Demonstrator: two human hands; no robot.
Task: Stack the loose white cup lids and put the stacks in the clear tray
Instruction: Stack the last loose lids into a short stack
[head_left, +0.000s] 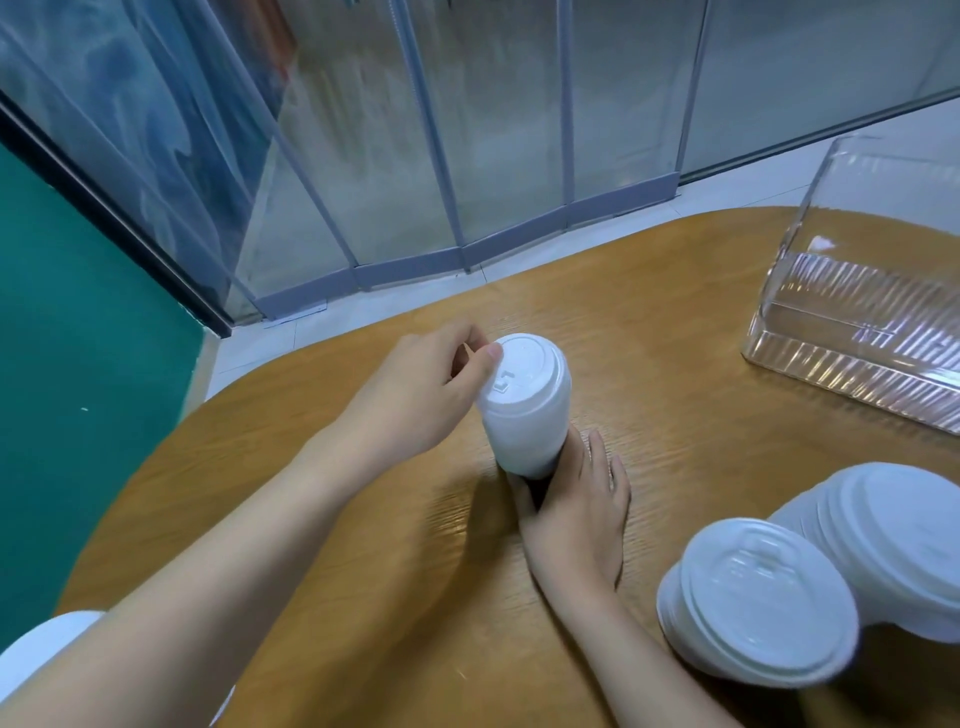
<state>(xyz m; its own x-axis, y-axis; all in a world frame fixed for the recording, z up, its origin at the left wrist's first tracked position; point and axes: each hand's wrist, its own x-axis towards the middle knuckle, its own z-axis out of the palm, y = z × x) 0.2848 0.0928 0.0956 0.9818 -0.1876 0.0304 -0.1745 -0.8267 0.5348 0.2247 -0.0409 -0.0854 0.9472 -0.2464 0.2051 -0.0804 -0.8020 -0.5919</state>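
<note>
I see left hand (415, 395) – fingers pinching top of upright lid stack (524, 405) mid-surface | right hand (576, 514) – fingers straight, steadying its base | two more stacks (753, 597) near clear tray (852, 312)

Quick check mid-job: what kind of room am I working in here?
Probably an indoor workspace or shop corner, though I can't be sure. A rounded wooden table stands by frosted glass partition panels on a pale tiled floor, with a green wall to the left.
</note>
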